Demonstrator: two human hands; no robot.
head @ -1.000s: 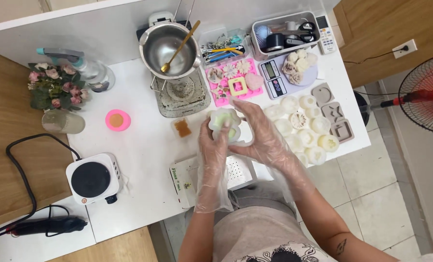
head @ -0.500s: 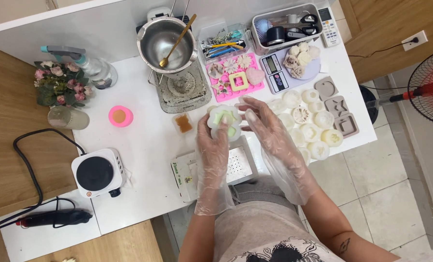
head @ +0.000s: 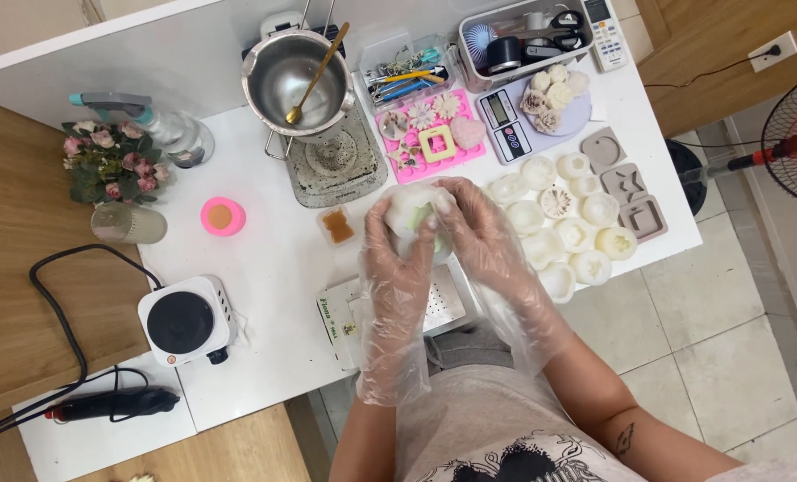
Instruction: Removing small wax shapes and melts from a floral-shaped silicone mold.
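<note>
Both hands wear thin clear plastic gloves. My left hand (head: 400,259) and my right hand (head: 481,234) together clasp a round white silicone mould (head: 415,212) with a green piece showing inside it. They hold it above the white table (head: 273,259), just over a small box with a metal tray (head: 434,308) at the table's near edge. Fingers cover most of the mould.
Several white flower moulds (head: 559,223) and grey moulds (head: 626,183) lie to the right. A steel pot with a gold spoon (head: 293,76), a pink mat (head: 430,138), a scale (head: 506,125), a small amber dish (head: 336,226), a pink cup (head: 222,216), a hotplate (head: 184,319) and flowers (head: 104,165) surround them.
The view has shifted slightly. Both hands stay closed around the white mould and have turned it a little between the fingers.
</note>
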